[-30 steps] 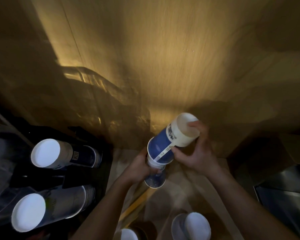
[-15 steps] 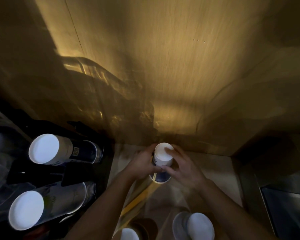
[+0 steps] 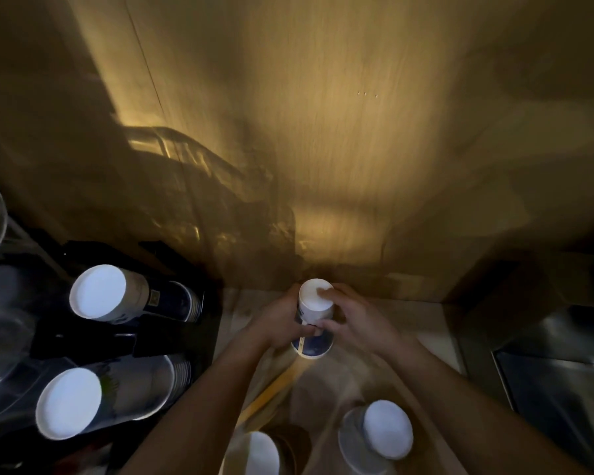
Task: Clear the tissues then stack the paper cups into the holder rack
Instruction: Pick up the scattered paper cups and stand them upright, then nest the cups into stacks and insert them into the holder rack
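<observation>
Item: short stack of paper cups [image 3: 314, 317], upside down, white bases upward, being held at lower centre of the frame, just above the pale worktop [image 3: 422, 323]. The left hand [image 3: 278, 325] is being wrapped around the stack's left side, its grip closed on the cups; the right hand [image 3: 352, 320] is being closed on the right side, with fingertips [image 3: 323, 292] resting on the uppermost base. Nesting is judged to be in progress, the stack not yet carried across.

Holder rack [image 3: 93, 341]: dark, at lower left of the frame; two columns of cups are being stored in it already, an upper column [image 3: 131, 298] and a lower column [image 3: 100, 399], both lying tilted, bases toward the camera.

Loose cups remaining: one [image 3: 378, 437] at lower right, another [image 3: 259, 455] at the bottom edge, both inverted on the worktop.

Tissues: none is being seen; clearing is judged complete. Stacking is judged partly done, the held stack and loose cups outstanding.
</observation>
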A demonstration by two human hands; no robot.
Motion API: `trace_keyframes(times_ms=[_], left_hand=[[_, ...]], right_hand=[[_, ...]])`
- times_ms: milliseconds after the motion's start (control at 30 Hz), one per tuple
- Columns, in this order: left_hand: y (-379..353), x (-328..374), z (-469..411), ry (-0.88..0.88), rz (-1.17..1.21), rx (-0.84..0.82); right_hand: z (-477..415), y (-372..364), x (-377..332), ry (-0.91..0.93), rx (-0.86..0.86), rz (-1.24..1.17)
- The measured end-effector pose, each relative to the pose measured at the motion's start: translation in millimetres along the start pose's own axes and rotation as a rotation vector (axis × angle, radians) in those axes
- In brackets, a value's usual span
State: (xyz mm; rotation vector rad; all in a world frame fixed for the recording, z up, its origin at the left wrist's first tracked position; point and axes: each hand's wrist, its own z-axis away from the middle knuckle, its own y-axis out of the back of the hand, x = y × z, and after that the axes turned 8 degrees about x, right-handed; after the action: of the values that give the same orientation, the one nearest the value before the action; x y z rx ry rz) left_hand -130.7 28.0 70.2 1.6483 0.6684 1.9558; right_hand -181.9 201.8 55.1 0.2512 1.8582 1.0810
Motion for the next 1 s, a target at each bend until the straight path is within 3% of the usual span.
trace_keyframes(times_ms=[133, 233, 300, 367, 467, 600, 733, 800, 900, 1000], left_hand=[[13, 14, 8, 0.002, -0.054, 0.043], [30, 22, 23, 0.038, -0.104, 0.119], [41, 26, 39, 0.083, 0.021, 0.179], [49, 31, 61, 0.160, 0.344, 0.212], [49, 31, 93, 0.294, 0.749, 0.220], [31, 4, 125, 0.542, 0.794, 0.302], [5, -27, 155, 0.879, 0.825, 0.287], [-7, -39, 170, 1.018, 0.809, 0.227], [-21, -55, 192, 1.189, 0.942, 0.068], [-31, -58, 201, 1.196, 1.116, -0.069]], right_hand=[[-4, 25, -15, 0.014, -0.133, 0.269], [-5, 41, -42, 0.058, -0.054, 0.379], [-3, 48, -66, 0.059, 0.035, 0.320], [3, 50, -90, 0.022, 0.084, 0.126], [21, 36, -119, -0.105, 0.087, -0.235], [58, -10, -119, -0.249, -0.040, -0.359], [95, -47, -110, -0.529, -0.176, -0.273], [110, -55, -111, -0.670, -0.241, -0.228], [126, -58, -114, -0.968, -0.472, -0.466], [132, -63, -114, -1.062, -0.614, -0.668]])
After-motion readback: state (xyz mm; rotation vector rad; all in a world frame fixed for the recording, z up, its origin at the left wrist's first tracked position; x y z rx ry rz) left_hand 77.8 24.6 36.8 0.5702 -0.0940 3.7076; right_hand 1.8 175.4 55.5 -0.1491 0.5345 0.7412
